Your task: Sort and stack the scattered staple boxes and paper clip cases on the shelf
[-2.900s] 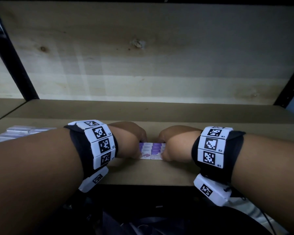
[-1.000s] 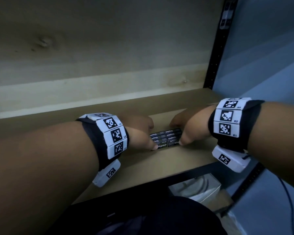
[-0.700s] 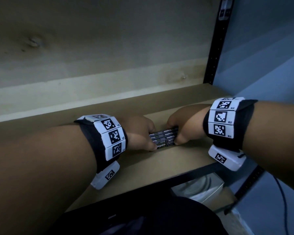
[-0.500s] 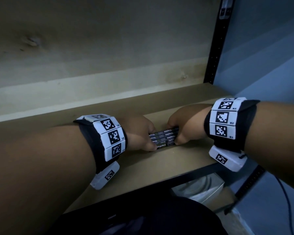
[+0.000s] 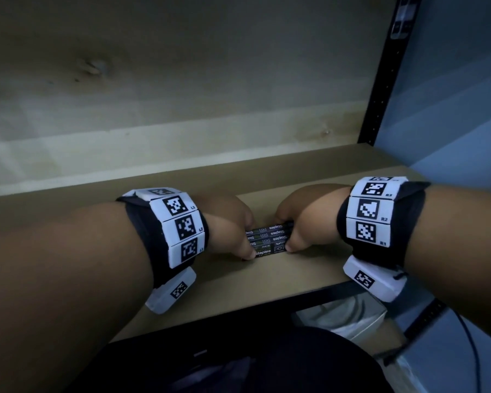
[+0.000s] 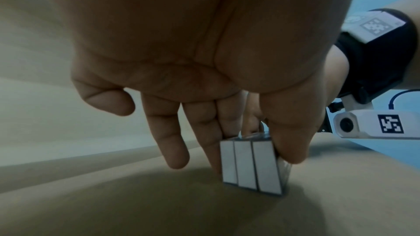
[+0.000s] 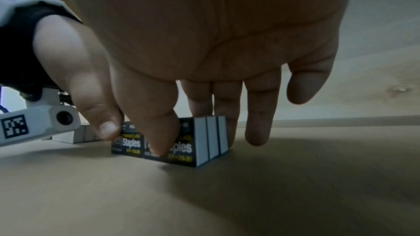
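Observation:
A row of three black staple boxes with "Staples" printed on them stands on edge on the brown shelf board, near its right end. My left hand pinches the left end of the row and my right hand pinches the right end. In the left wrist view the boxes' white ends sit between thumb and fingers. In the right wrist view the staple boxes rest on the board, with my right thumb on their front face and my fingers behind.
A black metal upright stands at the shelf's right rear corner in front of a blue wall. A pale wooden back panel closes the rear. Pale boxes lie further left on the board. A white bag sits below the shelf.
Earlier both hands held purple-and-white boxes at mid-shelf. Now they are at the right end on black staple boxes. Over the last second the hands drew closer, pressing the row together.

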